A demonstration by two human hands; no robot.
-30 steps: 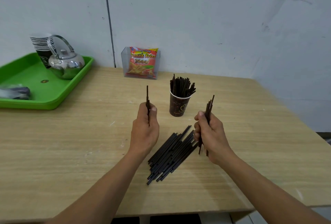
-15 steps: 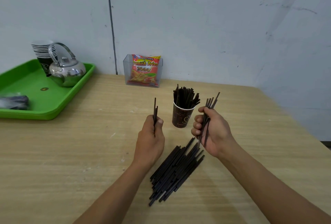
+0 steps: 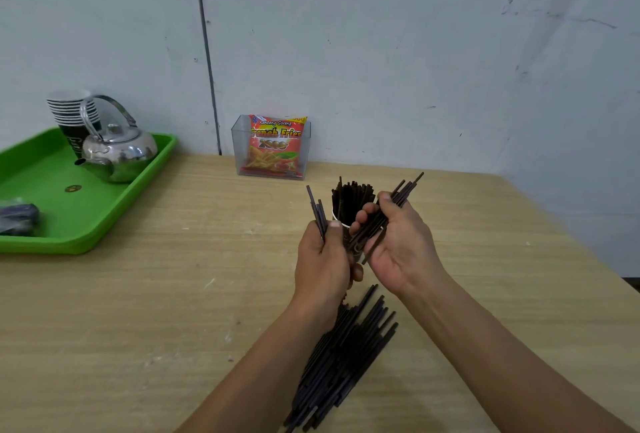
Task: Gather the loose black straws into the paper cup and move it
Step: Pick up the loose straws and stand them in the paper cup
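Table: paper cup just behind left hand, right hand gripping straws.

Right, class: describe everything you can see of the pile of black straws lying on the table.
The pile of black straws is a loose sheaf of thin, straight, plastic-looking sticks, lying flat and roughly parallel on the wooden table, ends uneven, slanting away to the right. The left forearm crosses over its far end.

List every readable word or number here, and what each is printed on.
"Kentang Goreng": snack packet, top edge.
"French Fries": same packet, large letters.
"2000": same packet, stylised, likely reading.
Stacked cups: white lettering, cut off by the kettle, unreadable.
Paper cup: print hidden from view.
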